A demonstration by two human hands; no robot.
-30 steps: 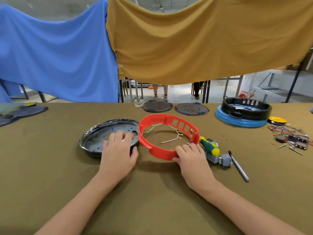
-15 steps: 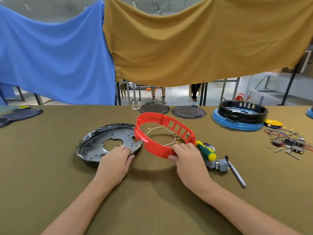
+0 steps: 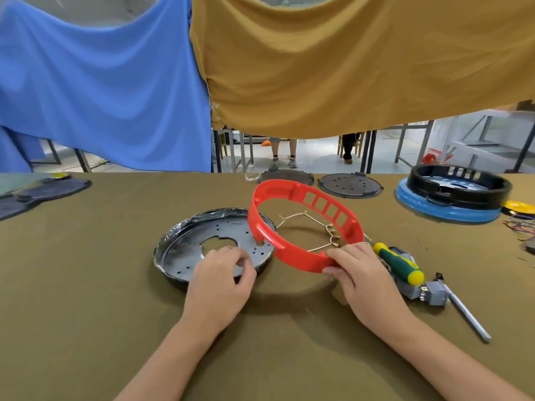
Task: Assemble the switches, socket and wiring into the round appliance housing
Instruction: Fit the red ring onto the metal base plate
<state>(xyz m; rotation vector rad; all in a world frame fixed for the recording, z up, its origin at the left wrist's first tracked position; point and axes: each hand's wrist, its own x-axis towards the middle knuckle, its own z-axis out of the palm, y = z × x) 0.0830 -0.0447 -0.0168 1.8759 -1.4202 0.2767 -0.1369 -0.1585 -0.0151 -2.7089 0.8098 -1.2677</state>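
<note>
My right hand (image 3: 359, 273) grips the near rim of the red ring housing (image 3: 292, 259) and holds it tilted up, its far side with the square slots raised off the table. A thin wire frame (image 3: 315, 219) lies on the cloth inside the ring. The dark metal pan (image 3: 188, 250) with a central cut-out sits to the left, partly under the ring. My left hand (image 3: 223, 273) grips the pan's near rim, fingers curled over the edge. Loose switches and wires (image 3: 521, 230) lie at the far right edge.
A green and yellow screwdriver (image 3: 399, 264), a grey socket block (image 3: 428, 293) and a metal rod (image 3: 466, 314) lie right of my right hand. Two dark discs (image 3: 348, 185) and a black ring on a blue base (image 3: 451, 195) stand at the back.
My right hand has lifted and tilted the red ring towards the pan. My left hand slid from the pan's floor back to its near rim and curled over it.
</note>
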